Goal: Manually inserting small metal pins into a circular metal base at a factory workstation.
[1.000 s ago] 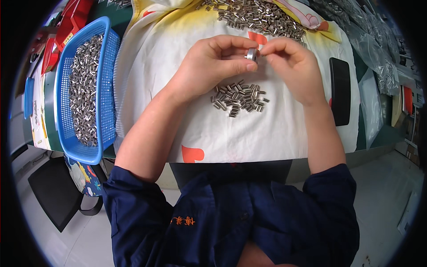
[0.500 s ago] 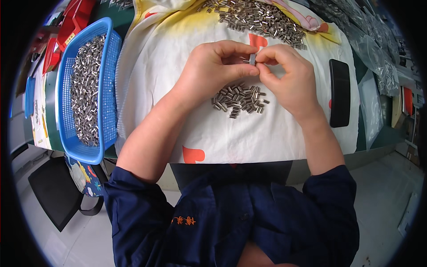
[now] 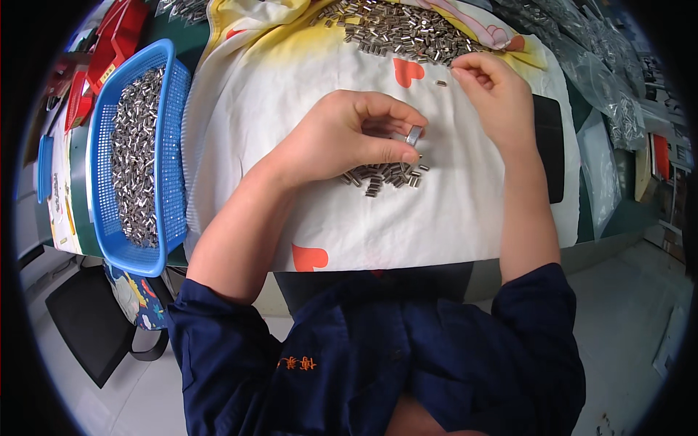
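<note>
Left hand (image 3: 349,138): thumb and fingertips gripping small round metal part (image 3: 414,135), held over smaller pile of short metal cylinders (image 3: 392,178), hiding portion of it. Right hand (image 3: 497,98): thumb and index fingertips closed together beside larger cylinder pile (image 3: 414,33); cannot tell if piece sits between. Single cylinder (image 3: 441,83) lies near right fingertips on patterned cloth (image 3: 451,218). Blue basket (image 3: 173,156) at left contains many cylinders.

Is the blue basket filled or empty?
Filled: the blue basket holds a heap of small metal cylinders along most of its length.
</note>
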Available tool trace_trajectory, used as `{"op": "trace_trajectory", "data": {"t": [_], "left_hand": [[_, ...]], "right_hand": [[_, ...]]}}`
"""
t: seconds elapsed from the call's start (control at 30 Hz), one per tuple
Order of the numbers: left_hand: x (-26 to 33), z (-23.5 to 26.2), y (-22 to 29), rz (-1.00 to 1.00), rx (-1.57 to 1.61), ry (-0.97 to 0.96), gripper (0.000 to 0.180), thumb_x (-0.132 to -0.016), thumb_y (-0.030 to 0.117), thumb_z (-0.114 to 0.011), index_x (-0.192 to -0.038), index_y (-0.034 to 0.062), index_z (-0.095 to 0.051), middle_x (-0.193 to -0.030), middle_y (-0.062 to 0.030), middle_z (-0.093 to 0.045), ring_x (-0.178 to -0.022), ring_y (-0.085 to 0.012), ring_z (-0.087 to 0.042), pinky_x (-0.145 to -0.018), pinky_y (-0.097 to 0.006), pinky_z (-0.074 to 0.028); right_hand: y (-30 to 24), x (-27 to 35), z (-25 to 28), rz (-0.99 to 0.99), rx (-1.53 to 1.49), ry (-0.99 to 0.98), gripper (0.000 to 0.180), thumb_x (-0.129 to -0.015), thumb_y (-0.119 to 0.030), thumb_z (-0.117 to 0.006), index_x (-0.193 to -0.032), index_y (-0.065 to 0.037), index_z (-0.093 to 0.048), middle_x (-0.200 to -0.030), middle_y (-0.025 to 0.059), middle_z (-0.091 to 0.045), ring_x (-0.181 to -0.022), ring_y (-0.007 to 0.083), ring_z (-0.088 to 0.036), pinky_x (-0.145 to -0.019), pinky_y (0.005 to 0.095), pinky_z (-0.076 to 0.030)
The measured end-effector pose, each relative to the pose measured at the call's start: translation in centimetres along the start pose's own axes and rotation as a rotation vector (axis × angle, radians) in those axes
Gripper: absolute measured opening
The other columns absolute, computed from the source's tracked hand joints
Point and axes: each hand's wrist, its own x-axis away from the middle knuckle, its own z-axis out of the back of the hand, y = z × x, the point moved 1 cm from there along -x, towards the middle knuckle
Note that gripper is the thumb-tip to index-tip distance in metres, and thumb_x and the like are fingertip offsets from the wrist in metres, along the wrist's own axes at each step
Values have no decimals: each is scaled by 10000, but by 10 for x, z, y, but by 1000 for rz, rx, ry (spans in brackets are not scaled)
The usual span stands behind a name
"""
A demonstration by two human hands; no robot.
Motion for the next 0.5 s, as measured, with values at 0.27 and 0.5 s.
{"op": "trace_trajectory", "data": {"t": [0.27, 0.5], "left_hand": [[-4, 8, -4, -35, 218, 107, 333, -770, -11, -637, -1093, -4, -556, -981, -73, -619, -853, -125, -609, -761, -229, -493], [-5, 9, -4, -62, 260, 205, 348, -777, 27, -647, -1110, 5, -550, -977, -59, -619, -859, -116, -598, -754, -237, -483]], "right_hand": [[-4, 7, -9, 233, 570, -95, 80, -754, -81, -602, -826, -58, -630, -761, 81, -582, -731, 222, -566, -669, 310, -452], [-24, 19, -22, -97, -500, -119, 82, -776, -30, -599, -848, -25, -637, -810, 35, -610, -725, 112, -561, -674, 219, -443]]}}
